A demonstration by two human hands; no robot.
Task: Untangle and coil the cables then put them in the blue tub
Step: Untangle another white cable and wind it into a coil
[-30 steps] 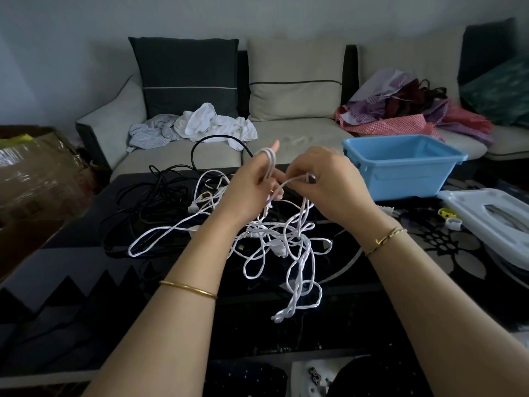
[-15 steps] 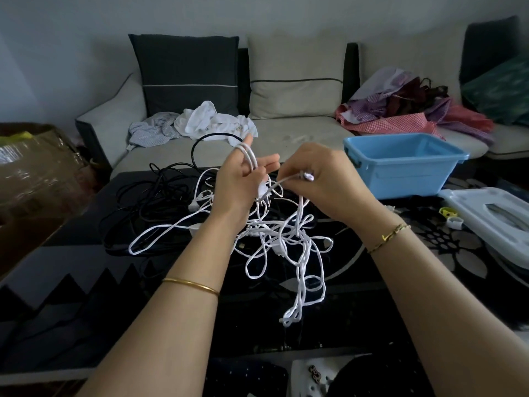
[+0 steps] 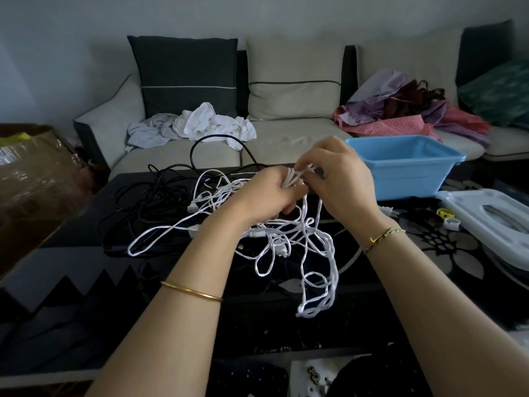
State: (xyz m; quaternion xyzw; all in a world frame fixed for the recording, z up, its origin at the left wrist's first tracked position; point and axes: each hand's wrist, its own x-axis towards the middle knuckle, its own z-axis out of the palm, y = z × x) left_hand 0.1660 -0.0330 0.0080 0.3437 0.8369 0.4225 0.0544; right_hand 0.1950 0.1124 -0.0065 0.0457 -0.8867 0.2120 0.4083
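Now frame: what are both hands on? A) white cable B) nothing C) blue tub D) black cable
A: the left hand and right hand both grip strands of the white cable. The black cable lies apart to the left, and the blue tub stands untouched behind the right hand.

You are in a home living room: a pale sofa point(image 3: 289, 133) with a dark cushion point(image 3: 186, 75) and a beige cushion point(image 3: 294, 81) stands against the wall. White laundry point(image 3: 211, 124) and a heap of coloured clothes point(image 3: 400, 110) lie on its seat, and a glossy black patterned surface point(image 3: 71, 282) stands before it.
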